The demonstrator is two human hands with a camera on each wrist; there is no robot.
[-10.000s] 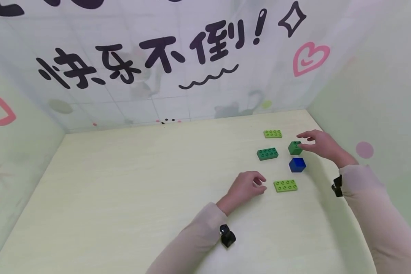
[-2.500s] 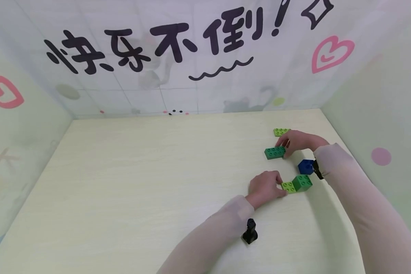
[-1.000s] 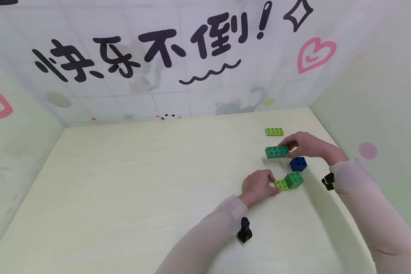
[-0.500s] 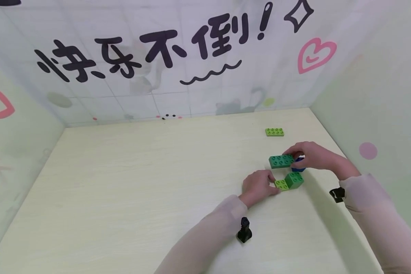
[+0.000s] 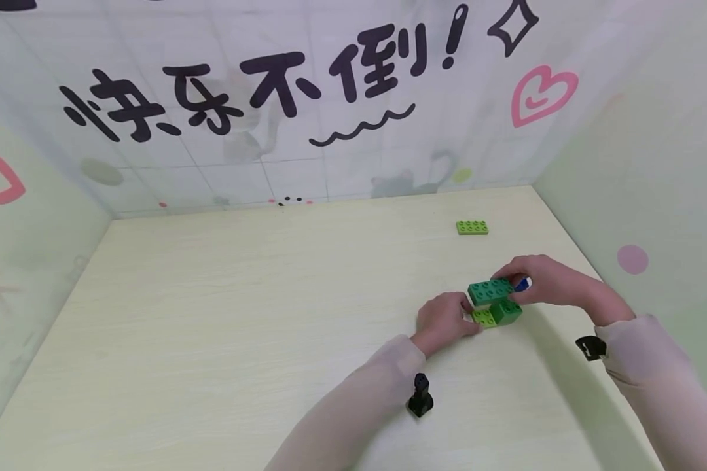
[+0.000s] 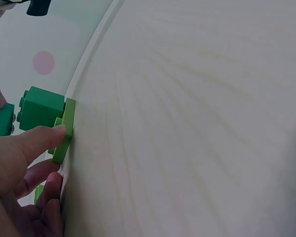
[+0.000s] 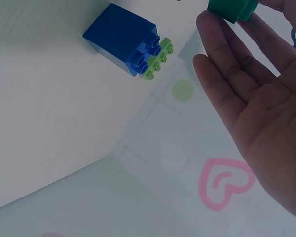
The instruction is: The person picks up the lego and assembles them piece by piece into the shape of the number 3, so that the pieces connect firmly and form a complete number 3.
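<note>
My left hand (image 5: 443, 322) pinches the left end of a lime-green flat toy brick (image 5: 483, 318) on the table. A tall green toy brick (image 5: 509, 314) stands on the right half of that plate, its studs up. My right hand (image 5: 546, 280) grips a dark green eight-stud brick (image 5: 486, 292) by its right end. In the head view it overlaps the plate and the tall brick; the left wrist view shows a gap between the two green bricks. Behind the right fingers a blue brick (image 5: 522, 285) is mostly hidden; the right wrist view shows that blue brick (image 7: 121, 37) whole.
A second lime-green flat brick (image 5: 472, 227) lies near the table's back right. The pale wooden table (image 5: 241, 314) stretches to the left. Printed cloth walls (image 5: 259, 163) close in the back and both sides.
My right hand first set the tall green brick on the plate, then picked up the dark green brick and brought it nearer, over the plate. My left hand came to hold the plate.
</note>
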